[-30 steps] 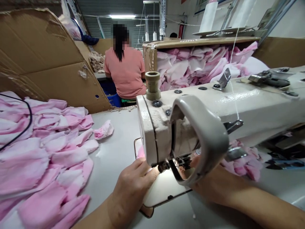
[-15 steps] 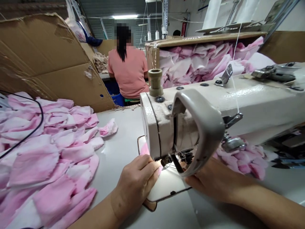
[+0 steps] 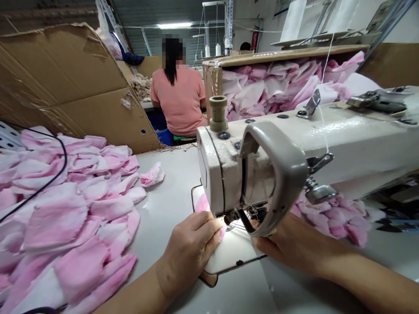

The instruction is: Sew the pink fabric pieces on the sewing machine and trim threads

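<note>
A white sewing machine [image 3: 353, 135] reaches in from the right, its needle area lit above a pale plate [image 3: 229, 257]. Left of the needle, my left hand [image 3: 196, 240] is closed on a small pink and white fabric piece [image 3: 202, 203], which shows beyond the fingers and beside the thumb. Behind the grey curved guard [image 3: 288, 161], my right hand [image 3: 284, 242] lies to the right of the needle. Its fingertips are largely hidden by the guard, so what they hold is not visible.
Pink and white fabric pieces [image 3: 55, 213] cover the table's left side, with one small scrap [image 3: 152, 174] apart. More fabric [image 3: 337, 218] lies beneath the machine arm. Cardboard [image 3: 75, 87] stands behind; a filled box [image 3: 214, 83] is beyond the machine. A person [image 3: 178, 96] sits facing away.
The whole view has shifted slightly, so most things appear a little further right. Slightly more pink fabric shows beyond my left hand. Both hands stay beside the needle.
</note>
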